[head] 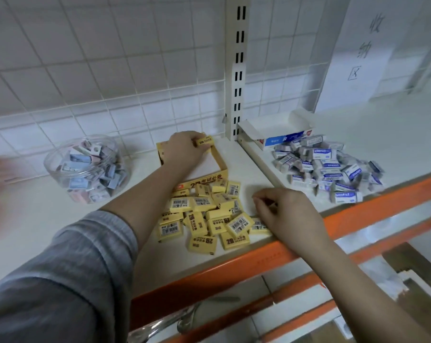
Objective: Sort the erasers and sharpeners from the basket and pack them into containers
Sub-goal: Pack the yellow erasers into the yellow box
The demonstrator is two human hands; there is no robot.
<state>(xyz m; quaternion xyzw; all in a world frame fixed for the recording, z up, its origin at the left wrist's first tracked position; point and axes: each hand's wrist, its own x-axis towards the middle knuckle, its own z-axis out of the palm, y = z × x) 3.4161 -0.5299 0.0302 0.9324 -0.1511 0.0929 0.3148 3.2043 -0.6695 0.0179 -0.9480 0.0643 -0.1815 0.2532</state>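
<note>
we see left hand (184,147) pinching yellow eraser (205,141) over far corner of yellow box (220,167), mid-frame, long axis sideways. right hand (283,209), fingers curled, at eraser pile (204,214), lower centre; hold unclear.

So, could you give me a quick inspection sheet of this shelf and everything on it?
Surface: white shelf with an orange front rail.
Job's things: yellow erasers heaped before an open yellow box; white-blue erasers heaped before a white-blue box; clear jar filled with small pastel items.
Clutter: nothing seen.
Hands: left hand holds one yellow eraser over the yellow box; right hand pinches at the yellow heap's edge.
Cables: nothing seen.
Surroundings: wire grid over tiles, slotted upright, paper sign, lower shelves.
</note>
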